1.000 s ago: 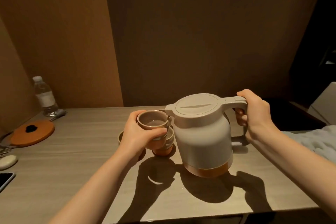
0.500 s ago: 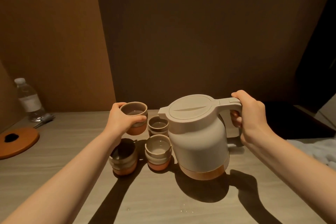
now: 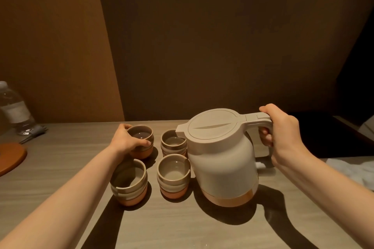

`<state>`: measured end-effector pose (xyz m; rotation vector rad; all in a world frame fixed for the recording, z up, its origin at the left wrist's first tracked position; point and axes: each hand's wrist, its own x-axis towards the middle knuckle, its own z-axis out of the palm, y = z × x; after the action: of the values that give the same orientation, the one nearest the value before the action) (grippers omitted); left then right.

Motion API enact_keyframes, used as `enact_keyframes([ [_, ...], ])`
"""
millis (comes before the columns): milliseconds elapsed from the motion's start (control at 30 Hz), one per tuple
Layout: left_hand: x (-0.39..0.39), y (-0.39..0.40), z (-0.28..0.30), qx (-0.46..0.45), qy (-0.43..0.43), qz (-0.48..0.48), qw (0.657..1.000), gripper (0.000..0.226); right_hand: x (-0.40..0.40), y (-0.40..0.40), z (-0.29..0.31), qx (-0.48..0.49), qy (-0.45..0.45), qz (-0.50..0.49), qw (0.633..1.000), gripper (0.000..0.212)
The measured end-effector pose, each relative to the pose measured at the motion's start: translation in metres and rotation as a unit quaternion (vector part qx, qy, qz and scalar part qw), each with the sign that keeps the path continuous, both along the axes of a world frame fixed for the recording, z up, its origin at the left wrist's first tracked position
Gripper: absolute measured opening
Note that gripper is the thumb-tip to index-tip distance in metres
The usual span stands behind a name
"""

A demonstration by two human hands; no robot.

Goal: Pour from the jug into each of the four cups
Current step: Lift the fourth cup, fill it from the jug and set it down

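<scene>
Dim, warm light is filling the scene, coming from above and behind the viewer. The jug [image 3: 222,157] and both forearms are casting hard, dark shadows toward the table's [image 3: 60,168] near edge. The wall behind is sinking into deep brown gloom, nearly black toward the upper right corner. Soft highlights are glinting inside the cups [image 3: 174,170]. Wide-angle distortion is bending lines at the frame edges, and the bottle [image 3: 14,109] at the table's far left edge is looking soft and blurred.

L hand [image 3: 125,143] grips far-left cup [image 3: 141,140], R hand [image 3: 283,133] jug handle [image 3: 261,122].
</scene>
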<state>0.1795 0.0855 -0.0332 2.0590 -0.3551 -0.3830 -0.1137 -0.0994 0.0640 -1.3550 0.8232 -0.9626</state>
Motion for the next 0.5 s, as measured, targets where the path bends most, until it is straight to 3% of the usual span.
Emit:
enact_keyframes([
  [500, 0.0066, 0.0082, -0.0043, 0.083, 0.039, -0.028, 0.995, 0.088, -0.0026, 0.0040, -0.0054, 0.006, 0.000, -0.003, 1.000, 0.034],
])
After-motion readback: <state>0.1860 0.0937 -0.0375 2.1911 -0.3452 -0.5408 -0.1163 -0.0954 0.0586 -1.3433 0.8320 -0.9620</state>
